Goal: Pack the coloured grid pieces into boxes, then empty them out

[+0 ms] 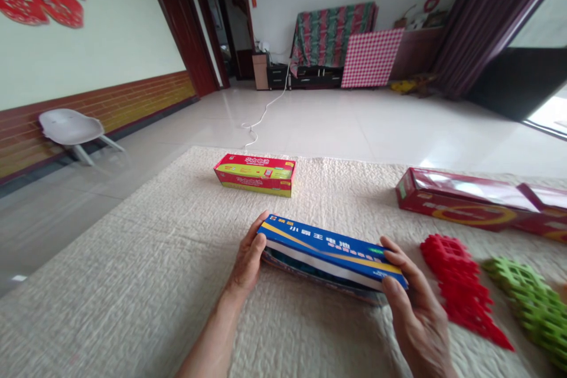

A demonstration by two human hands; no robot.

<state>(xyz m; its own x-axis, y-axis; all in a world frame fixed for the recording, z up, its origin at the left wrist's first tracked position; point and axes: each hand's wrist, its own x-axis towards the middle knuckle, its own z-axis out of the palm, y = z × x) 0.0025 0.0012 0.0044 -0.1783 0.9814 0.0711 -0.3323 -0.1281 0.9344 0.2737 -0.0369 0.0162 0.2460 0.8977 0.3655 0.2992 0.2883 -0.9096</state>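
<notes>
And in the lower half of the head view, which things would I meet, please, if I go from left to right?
Red-yellow box → blue box → red pieces → green pieces.

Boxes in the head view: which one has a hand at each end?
The blue box, held by the left hand and right hand; the red-and-yellow box beyond and long dark-red box at right are untouched.
</notes>
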